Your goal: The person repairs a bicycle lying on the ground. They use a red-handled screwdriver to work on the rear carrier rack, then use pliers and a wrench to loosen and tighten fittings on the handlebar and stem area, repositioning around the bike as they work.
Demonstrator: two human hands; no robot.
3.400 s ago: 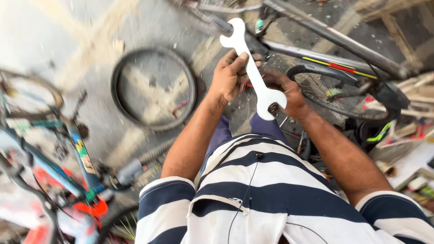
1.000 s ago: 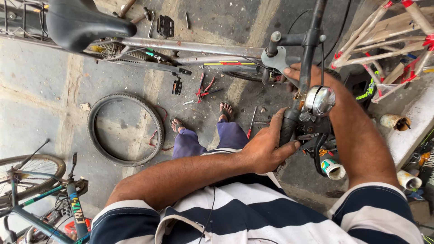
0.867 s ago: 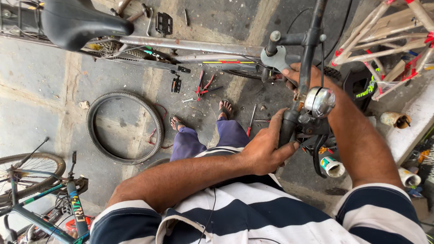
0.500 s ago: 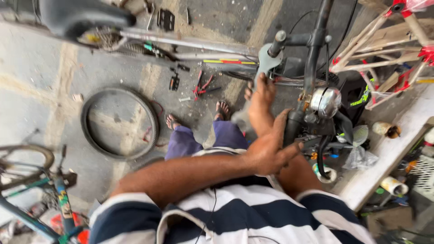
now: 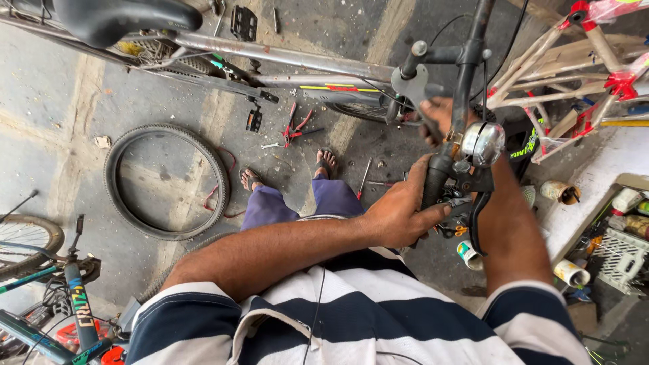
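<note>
Navy-and-white striped shirt [image 5: 378, 311]; purple trousers [image 5: 297, 203]; black saddle [image 5: 128, 17]; black tyre [image 5: 165, 179] on grey concrete floor [image 5: 61, 135]; red-handled pliers [image 5: 297, 125]; shiny chrome bell [image 5: 481, 143]; silver frame tube [image 5: 284, 57].

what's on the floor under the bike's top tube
Under the top tube lie red-handled pliers, a small wrench and a black pedal on the concrete. Anything directly beneath the tube itself is covered.

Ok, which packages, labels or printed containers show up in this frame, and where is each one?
Small can: on the floor below the left hand, round, white with green and orange print.
Paper-wrapped roll: by the white ledge at right, tan cylinder.
Frame sticker: on the bicycle's lower tube, narrow yellow and red strip.
Lettered frame tube: bottom left, black with pale lettering.
</note>
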